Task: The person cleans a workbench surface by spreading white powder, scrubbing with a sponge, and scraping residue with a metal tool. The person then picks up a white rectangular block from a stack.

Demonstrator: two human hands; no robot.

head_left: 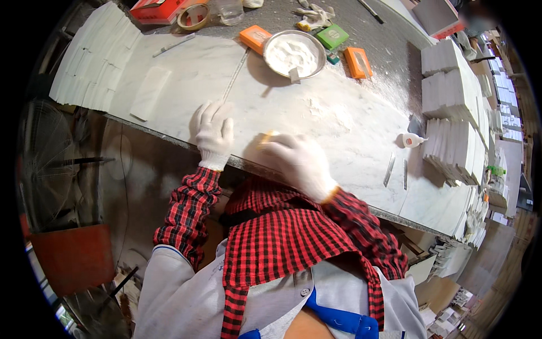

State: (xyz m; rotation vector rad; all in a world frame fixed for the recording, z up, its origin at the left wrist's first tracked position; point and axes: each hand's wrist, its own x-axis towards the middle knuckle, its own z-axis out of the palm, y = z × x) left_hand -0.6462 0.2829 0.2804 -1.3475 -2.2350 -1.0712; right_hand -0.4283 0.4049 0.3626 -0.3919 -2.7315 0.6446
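Note:
My left hand (213,129), in a white knit glove, lies flat near the front edge of a pale marble slab (248,107), fingers stretched out. Just right of it, my gloved right hand (300,163) is slightly blurred, its fingers curled down at the slab. A small yellowish edge (269,137) shows at its fingertips; I cannot make out what it belongs to. Beyond the hands stands a round metal bowl (322,52) of white paste or powder, with a flat scraper (294,75) at its near rim. White residue (330,114) is smeared on the slab to the right.
Stacks of white tiles stand at the left (93,59) and right (451,90). Orange boxes (255,38) (358,62) and a green box (332,36) surround the bowl. A small white bottle (412,140) and two thin metal strips (389,169) lie at the right. A fan (51,164) stands at the lower left.

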